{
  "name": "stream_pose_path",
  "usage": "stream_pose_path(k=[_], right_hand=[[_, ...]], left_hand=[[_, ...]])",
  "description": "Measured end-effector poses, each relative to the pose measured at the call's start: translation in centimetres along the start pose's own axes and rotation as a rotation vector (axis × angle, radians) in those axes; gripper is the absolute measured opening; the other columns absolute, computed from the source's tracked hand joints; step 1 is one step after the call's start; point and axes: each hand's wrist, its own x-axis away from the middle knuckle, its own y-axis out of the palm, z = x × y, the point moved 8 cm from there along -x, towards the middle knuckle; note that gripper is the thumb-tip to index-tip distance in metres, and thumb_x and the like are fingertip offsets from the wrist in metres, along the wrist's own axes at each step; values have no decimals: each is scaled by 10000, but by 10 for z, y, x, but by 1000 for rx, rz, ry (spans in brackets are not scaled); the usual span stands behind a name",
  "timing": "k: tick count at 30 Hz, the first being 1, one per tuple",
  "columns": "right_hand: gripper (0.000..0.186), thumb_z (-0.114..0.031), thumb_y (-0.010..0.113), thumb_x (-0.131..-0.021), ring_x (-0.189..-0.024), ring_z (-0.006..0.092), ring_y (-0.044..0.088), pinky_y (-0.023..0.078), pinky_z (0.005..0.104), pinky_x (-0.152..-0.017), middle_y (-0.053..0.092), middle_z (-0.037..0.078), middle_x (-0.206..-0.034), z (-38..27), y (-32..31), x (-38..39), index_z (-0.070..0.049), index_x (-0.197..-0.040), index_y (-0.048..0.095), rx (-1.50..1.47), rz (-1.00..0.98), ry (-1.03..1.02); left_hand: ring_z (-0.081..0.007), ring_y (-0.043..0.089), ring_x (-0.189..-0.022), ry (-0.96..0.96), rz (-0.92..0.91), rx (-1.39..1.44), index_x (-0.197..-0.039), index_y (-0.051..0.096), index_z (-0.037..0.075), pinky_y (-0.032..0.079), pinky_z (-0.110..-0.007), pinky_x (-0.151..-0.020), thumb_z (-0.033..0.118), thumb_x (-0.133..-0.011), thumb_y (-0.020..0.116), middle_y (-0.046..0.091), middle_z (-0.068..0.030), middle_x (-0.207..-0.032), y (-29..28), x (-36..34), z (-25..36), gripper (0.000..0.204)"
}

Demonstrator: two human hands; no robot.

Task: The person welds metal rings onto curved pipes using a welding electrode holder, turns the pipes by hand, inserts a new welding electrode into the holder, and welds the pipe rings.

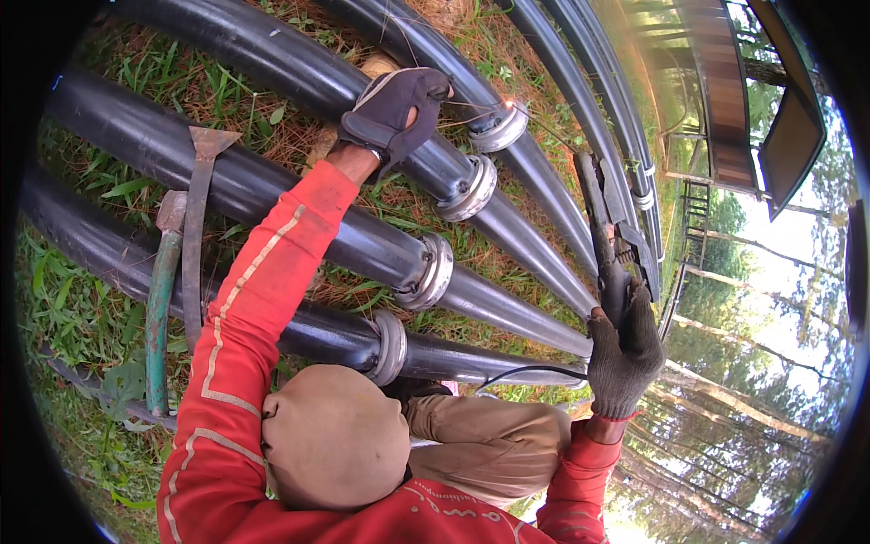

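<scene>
My right hand (625, 349), in a dark knitted glove, grips a welding electrode holder (618, 227). A thin welding rod (548, 129) runs from its jaws to a black pipe (535, 172), where a bright arc glows beside a pale flange ring (498, 131). Over the neighbouring black pipe (299, 68) lies my left hand (390, 118) in a dark glove, its fingers curled; whether something thin is in them is hidden. Another flange ring (469, 189) sits below that hand.
More black pipes run alongside, with flange rings (426, 272). A green-handled tool (163, 308) with a rusty head and a flat metal bar (197, 227) lean on them at left. A round beige cloth-covered shape (335, 440) is near. Grass, trees and a wooden building (729, 109) surround.
</scene>
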Motion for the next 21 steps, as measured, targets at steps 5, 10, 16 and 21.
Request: stream_pose_path(k=[5, 10, 16, 21], right_hand=[[524, 38, 848, -891, -1014, 168, 759, 626, 327, -883, 815, 199, -1198, 1, 2, 1, 151, -1386, 718, -36, 23, -5], [534, 44, 843, -905, -1032, 187, 770, 630, 345, -909, 812, 210, -1236, 8, -3, 6, 147, -1411, 709, -36, 35, 5], [573, 48, 856, -887, -1037, 199, 777, 634, 360, -916, 818, 215, -1223, -1, -10, 7, 140, -1432, 704, -3, 134, -112], [553, 41, 861, -880, -1014, 194, 778, 641, 350, -876, 823, 218, -1181, 7, -4, 7, 138, -1407, 725, -13, 73, -12]], left_hand=[[-215, 778, -961, -3, -25, -66, -1184, 796, 51, 601, -379, -879, 120, -1052, 654, 812, -120, -1024, 2, 0, -3, 206], [-226, 796, -1050, -4, -85, 3, -1196, 798, 41, 615, -353, -949, 59, -1012, 658, 834, -106, -1115, 4, -5, -1, 232], [-216, 788, -1091, 39, -63, 45, -1205, 797, 40, 605, -348, -991, 56, -1021, 681, 827, -107, -1150, 0, -4, -8, 218], [-163, 759, -1087, -49, -81, 46, -1188, 791, 33, 585, -326, -1006, 29, -1024, 664, 823, -90, -1144, 3, -5, -11, 207]])
